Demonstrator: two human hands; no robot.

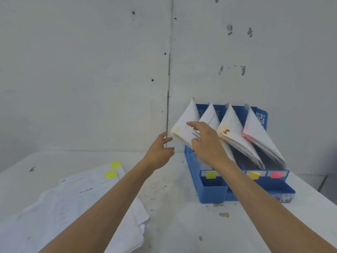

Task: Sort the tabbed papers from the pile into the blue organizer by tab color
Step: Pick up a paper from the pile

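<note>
**Both hands up at the organizer's yellow slot**

My right hand [207,143] is stretched out, thumb and fingers spread and relaxed. It lies against the yellow-tabbed bundle [184,123] that leans in the nearest-left slot of the blue organizer [213,194], and it grasps nothing that I can see. My left hand [159,154] hangs in the air just left of that bundle, apart from it, its fingers loosely curled and empty.

To the right of my right hand, three more bundles lean in their own slots. The first [209,115] has its tab hidden behind my hand. The next is an orange-tabbed bundle [231,125], and the farthest is a pink-tabbed bundle [255,128]. Under my right wrist, the organizer's front edge carries a yellow-green label [211,174], with an orange label [254,175] and a pink label [276,174] beyond it.

The pile of papers [63,207] lies flat on the table [182,225] below and left of my left forearm, well apart from the organizer. Two yellow tabs [115,164] show at its far edge.
</note>
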